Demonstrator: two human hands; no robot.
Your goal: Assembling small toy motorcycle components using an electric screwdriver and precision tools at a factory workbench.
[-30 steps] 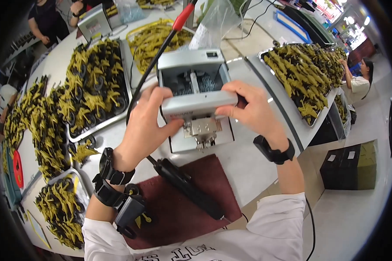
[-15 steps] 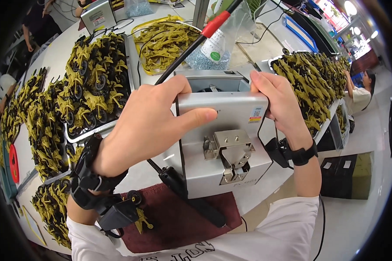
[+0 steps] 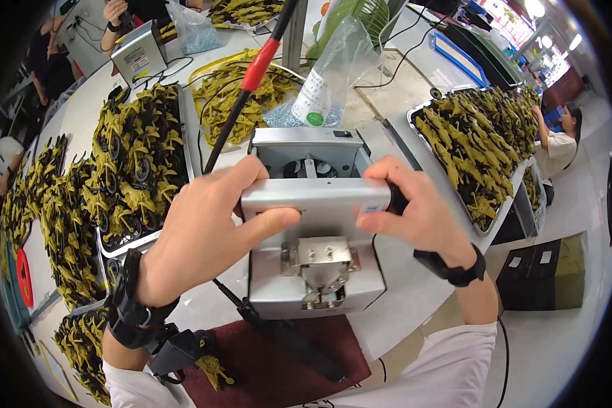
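Both hands grip a silver metal box-shaped machine [image 3: 313,217] in front of me. My left hand [image 3: 207,228] is closed on the upper left of its front panel, with the thumb on the face and the fingers over the top edge. My right hand [image 3: 415,214] pinches the upper right corner, thumb in front. Behind the panel an open cavity shows dark round parts. A shiny metal bracket [image 3: 323,255] sits on the machine's front. Below lies a maroon cloth [image 3: 272,381] bearing a black electric screwdriver [image 3: 313,353] and a small olive-yellow toy motorcycle part [image 3: 214,372].
Trays heaped with olive-yellow toy motorcycles [image 3: 139,163] stand left, and another full tray [image 3: 462,149] is at right. Beyond the machine are a yellow-rimmed tray [image 3: 196,81] and a plastic bag of bluish pellets [image 3: 313,109]. A black cable with a red sleeve [image 3: 260,64] crosses overhead. Other people work nearby.
The machine's front panel has tipped, and more of the cavity behind it shows. Both hands sit lower in view, and my right thumb now presses the front face.
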